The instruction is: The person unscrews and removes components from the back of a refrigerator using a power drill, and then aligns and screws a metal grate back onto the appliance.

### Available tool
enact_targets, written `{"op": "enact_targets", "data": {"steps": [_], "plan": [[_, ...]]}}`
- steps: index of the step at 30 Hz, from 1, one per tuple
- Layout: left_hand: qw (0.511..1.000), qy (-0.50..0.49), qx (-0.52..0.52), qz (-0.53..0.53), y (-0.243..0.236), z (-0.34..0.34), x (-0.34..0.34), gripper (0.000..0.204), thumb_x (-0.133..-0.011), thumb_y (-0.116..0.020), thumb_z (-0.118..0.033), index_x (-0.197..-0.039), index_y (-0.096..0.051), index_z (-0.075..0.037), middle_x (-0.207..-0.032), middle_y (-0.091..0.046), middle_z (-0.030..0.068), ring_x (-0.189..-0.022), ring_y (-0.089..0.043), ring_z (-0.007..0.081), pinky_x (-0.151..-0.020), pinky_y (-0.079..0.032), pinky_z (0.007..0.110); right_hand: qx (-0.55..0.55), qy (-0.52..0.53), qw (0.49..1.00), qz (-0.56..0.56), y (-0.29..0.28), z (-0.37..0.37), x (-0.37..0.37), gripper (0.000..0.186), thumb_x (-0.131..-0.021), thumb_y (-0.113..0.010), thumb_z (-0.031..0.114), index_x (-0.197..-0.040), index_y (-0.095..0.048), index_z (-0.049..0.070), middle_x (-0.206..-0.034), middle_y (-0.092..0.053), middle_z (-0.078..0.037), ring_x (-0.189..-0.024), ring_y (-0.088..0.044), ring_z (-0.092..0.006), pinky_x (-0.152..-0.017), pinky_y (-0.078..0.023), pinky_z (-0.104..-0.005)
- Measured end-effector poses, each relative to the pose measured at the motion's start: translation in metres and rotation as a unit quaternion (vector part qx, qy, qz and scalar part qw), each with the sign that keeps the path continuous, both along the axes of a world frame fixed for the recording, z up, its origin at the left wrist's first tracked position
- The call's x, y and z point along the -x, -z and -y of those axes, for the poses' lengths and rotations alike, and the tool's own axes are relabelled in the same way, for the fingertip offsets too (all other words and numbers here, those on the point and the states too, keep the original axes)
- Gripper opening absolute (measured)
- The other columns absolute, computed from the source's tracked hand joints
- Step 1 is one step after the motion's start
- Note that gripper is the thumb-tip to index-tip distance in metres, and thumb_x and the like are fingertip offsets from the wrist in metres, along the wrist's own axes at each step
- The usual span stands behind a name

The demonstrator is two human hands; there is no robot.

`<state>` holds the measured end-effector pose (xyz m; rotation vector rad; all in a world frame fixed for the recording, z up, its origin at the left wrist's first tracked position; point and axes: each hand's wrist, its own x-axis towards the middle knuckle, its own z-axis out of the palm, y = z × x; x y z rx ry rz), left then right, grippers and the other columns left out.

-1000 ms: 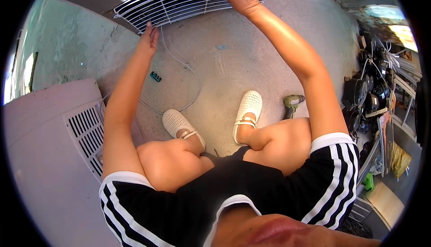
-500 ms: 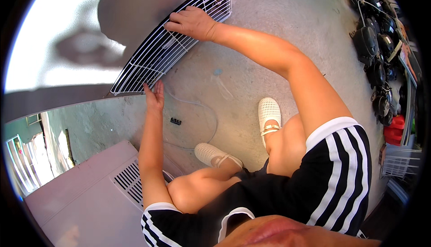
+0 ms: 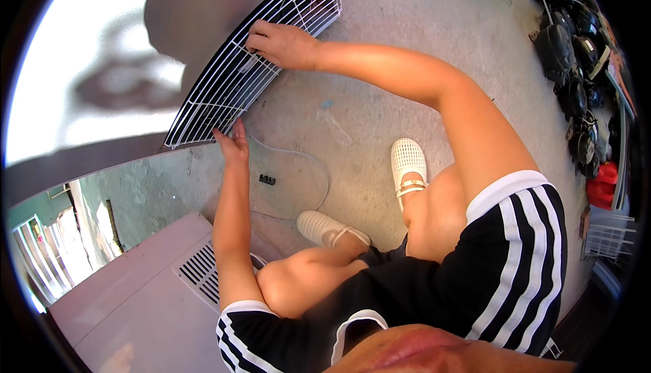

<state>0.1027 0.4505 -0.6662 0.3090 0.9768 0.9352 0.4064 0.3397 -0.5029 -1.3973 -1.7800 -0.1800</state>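
A white wire grille (image 3: 224, 95) stands on its edge on the concrete floor, leaning toward a wall. My right hand (image 3: 279, 44) lies across its upper bars with the fingers curled over them. My left hand (image 3: 234, 144) presses flat against the grille's lower corner, fingers together. I am crouched, with my knees and white perforated shoes (image 3: 407, 163) below the arms.
A thin clear tube (image 3: 319, 169) loops over the floor beside a small black clip (image 3: 266, 180). A pale appliance casing with a louvred vent (image 3: 196, 271) sits at lower left. Dark compressors and motors (image 3: 576, 68) pile along the right, with a red container (image 3: 602, 186) and wire basket (image 3: 610, 234).
The view has swung so the grille now stands upper left. My right hand has slid down along the bars, and my left hand has stayed at the lower corner.
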Motion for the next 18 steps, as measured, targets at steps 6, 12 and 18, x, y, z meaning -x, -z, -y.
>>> {"op": "enact_targets", "data": {"steps": [6,12,18], "plan": [[0.999,-0.023,-0.003,-0.029,-0.006,0.004,-0.002,0.074,-0.093,-0.051,-0.055,-0.141,-0.03,-0.003,-0.131,-0.045,0.0221,-0.12,-0.051,0.0327,-0.095,-0.053,0.038,0.063,0.146,0.936,-0.315,0.006,0.005,0.014,0.04,-0.078,-0.078,0.031,-0.092,-0.054,0.003,-0.087,-0.054,-0.009,-0.078,-0.057,-0.0209,-0.072,-0.05,-0.0324],[0.999,-0.014,-0.001,-0.033,0.001,0.001,0.0,0.074,-0.092,-0.052,-0.055,-0.14,-0.031,-0.002,-0.13,-0.046,0.0231,-0.119,-0.052,0.0332,-0.093,-0.055,0.039,0.187,0.281,0.688,-0.642,0.043,-0.004,-0.006,0.098,-0.066,-0.083,0.051,-0.128,-0.036,-0.009,-0.132,-0.044,-0.027,-0.124,-0.046,-0.0366,-0.101,-0.043,-0.045],[1.0,-0.005,-0.002,0.005,-0.005,0.002,0.002,0.078,-0.092,-0.053,-0.053,-0.139,-0.029,0.003,-0.133,-0.045,0.0235,-0.118,-0.054,0.0357,-0.095,-0.054,0.041,0.248,0.012,0.609,-0.753,0.023,0.006,-0.01,0.111,-0.067,-0.081,0.058,-0.144,-0.027,-0.001,-0.149,-0.028,-0.024,-0.137,-0.025,-0.0474,-0.102,-0.029,-0.0705]]}}
